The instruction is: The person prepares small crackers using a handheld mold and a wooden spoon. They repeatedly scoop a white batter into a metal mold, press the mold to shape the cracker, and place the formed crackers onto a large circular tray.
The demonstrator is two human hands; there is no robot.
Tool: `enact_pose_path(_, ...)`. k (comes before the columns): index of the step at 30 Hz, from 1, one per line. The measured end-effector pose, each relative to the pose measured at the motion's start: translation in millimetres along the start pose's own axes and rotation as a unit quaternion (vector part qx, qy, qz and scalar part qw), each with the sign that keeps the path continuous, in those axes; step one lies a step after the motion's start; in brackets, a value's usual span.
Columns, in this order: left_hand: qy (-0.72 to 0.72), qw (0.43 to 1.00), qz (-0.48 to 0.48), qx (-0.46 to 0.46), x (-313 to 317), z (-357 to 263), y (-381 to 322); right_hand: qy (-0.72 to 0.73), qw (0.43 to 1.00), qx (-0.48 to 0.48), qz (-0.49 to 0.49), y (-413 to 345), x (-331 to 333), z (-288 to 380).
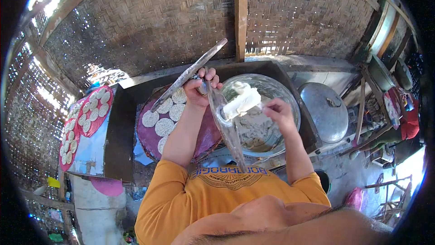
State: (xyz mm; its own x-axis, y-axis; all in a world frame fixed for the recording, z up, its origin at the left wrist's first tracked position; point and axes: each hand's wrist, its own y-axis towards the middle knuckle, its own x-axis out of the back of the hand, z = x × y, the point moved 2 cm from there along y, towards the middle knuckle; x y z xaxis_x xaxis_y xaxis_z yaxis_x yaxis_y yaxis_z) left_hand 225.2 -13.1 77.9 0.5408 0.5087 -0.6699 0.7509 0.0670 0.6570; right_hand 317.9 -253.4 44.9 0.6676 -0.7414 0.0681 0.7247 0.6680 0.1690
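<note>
My left hand [203,87] is wrapped around the middle of a wooden hand press with two long pieces. Its upper wooden bar [190,71] slants up to the right, and the lower wooden board [222,119] tilts down towards my chest. From the lower board a thick roll of white dough [243,104] sticks out to the right. At the roll's far end, the fingertips of my right hand [280,113] are pinched on the dough. Below both is a large metal basin [294,109], its inside smeared with pale dough or batter [255,127].
Left of the basin, round lacy dough discs [164,127] lie on a purple sheet [200,143]. More discs rest on pink sheets [86,129] further left. A domed metal lid [323,112] sits right of the dark wooden frame [309,133]. A person in red [410,122] is at the far right.
</note>
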Motion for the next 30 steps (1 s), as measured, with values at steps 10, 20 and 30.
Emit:
enact_pose_path(10,-0.041,0.993,-0.081,-0.073,17,-13,-10,0.250,0.958,-0.126,0.070,-33,-45,-32)
enact_pose_path(20,-0.002,0.985,-0.161,-0.069,27,-14,-13,0.185,0.979,-0.076,0.035,-36,-30,-22)
enact_pose_path(30,0.087,0.984,-0.147,-0.054,26,-46,-38,-0.159,0.975,0.053,-0.149,-26,40,-6)
